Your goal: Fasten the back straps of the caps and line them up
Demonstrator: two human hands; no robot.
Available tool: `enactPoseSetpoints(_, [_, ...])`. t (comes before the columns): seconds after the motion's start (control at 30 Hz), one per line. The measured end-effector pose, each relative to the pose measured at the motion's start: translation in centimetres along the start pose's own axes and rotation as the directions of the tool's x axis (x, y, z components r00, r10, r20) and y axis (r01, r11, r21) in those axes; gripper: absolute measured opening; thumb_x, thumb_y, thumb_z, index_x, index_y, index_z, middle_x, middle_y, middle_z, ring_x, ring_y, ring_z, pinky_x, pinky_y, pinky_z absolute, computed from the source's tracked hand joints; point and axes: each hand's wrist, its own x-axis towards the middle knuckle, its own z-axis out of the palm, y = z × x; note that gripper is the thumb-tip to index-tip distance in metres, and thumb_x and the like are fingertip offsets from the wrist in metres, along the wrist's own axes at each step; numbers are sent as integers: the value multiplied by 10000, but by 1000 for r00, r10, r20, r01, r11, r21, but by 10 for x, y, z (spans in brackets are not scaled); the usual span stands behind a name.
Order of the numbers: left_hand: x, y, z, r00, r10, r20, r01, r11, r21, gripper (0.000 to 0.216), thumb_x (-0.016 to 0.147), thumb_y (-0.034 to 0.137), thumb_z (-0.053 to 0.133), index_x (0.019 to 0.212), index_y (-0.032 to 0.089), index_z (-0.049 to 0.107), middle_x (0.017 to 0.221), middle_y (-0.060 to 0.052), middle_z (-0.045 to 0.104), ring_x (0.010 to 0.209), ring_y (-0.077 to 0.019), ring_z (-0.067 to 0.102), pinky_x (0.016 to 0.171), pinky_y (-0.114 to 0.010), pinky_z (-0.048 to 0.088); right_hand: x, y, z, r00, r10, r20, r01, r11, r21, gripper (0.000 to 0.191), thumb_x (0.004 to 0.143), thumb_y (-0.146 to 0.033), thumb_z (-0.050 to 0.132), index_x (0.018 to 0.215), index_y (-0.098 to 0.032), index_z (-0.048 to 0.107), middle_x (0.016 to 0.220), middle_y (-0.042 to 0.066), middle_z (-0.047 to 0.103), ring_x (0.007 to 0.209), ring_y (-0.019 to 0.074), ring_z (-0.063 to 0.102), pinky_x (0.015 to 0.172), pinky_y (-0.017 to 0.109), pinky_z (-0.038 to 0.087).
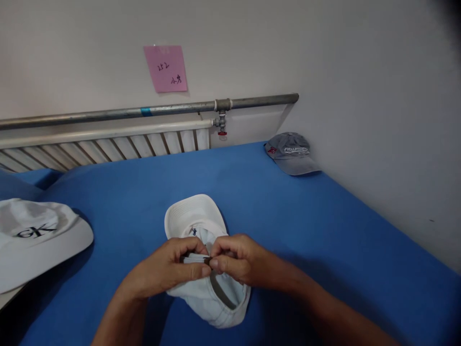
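Observation:
A pale baseball cap (194, 211) lies on the blue-covered surface in front of me, its brim pointing away and its underside partly showing. Between thumb and fingers, my left hand (173, 264) grips the cap's light strap (192, 258). My right hand (237, 259) pinches the strap's end, where a small dark brown piece (208, 260) shows at the fingertips. Both hands nearly meet above the cap, and their fingers partly hide that piece. The rounded back opening of the cap faces toward me, below my right hand.
A white cap with black letters (68, 235) sits at the left edge. Farther off, a grey cap (291, 154) rests by the right wall. A radiator (144, 144) and metal pipe (108, 114) run along the back wall, under a pink note (165, 69).

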Motion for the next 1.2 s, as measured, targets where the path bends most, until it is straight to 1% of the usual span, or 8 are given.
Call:
enactPoseSetpoints(0.13, [1,-4,0,999,-8,-33,7,1000,-16,222,782,372,656,843,164,609,691,38,481,610,-95,370,552,-227,300,0,3,1,999,-15,-30,15,1000,-17,132,839,-253,557,740,-165,565,558,-66,399,518,66,355,480,188,285])
enactPoseSetpoints(0.23, [1,-6,-1,998,-1,-64,1,1000,-9,250,777,396,661,827,157,608,691,29,486,612,-99,375,560,-235,311,0,6,2,998,-33,-52,32,999,-16,123,843,-244,552,751,-164,571,568,-64,398,526,67,354,483,186,289])
enactPoseSetpoints(0.47, [-3,-3,0,998,18,-66,-16,1000,25,263,808,415,635,814,154,606,671,34,472,588,-91,365,523,-218,289,0,6,3,997,-41,-64,40,999,-20,120,842,-226,544,738,-166,555,573,-61,419,527,67,369,478,187,286])
enactPoseSetpoints(0.63, [-2,-4,0,997,26,-75,-21,997,74,291,821,443,618,826,152,607,668,30,476,579,-90,367,506,-214,280,0,6,2,997,-45,-70,44,999,-24,119,835,-211,532,727,-164,550,613,-44,463,559,75,399,495,193,293])
enactPoseSetpoints(0.83, [1,-4,1,992,55,-117,-38,990,139,301,826,452,602,795,153,614,655,28,473,571,-92,368,503,-214,286,0,6,1,996,-56,-66,54,998,-31,116,838,-216,514,734,-169,537,582,-52,427,535,74,382,483,193,288])
enactPoseSetpoints(1.03, [1,-1,2,988,59,-144,-41,991,130,310,833,455,586,761,154,600,635,31,454,570,-94,355,506,-218,284,1,12,2,992,-90,-84,88,996,-28,139,855,-249,516,740,-172,527,577,-62,404,521,73,365,478,201,279])
enactPoseSetpoints(1.1, [2,-3,1,985,67,-158,-47,991,129,312,832,457,589,753,155,588,636,32,452,574,-95,355,511,-221,282,2,14,4,987,-117,-109,110,992,-65,149,859,-280,539,755,-174,532,597,-61,427,538,75,379,498,203,298])
enactPoseSetpoints(1.2, [4,-6,0,984,82,-158,-64,991,115,330,830,469,591,730,156,568,643,28,456,591,-100,363,529,-227,288,2,15,8,969,-204,-140,181,970,-162,111,830,-287,600,845,-181,570,699,-47,523,623,88,451,585,215,354])
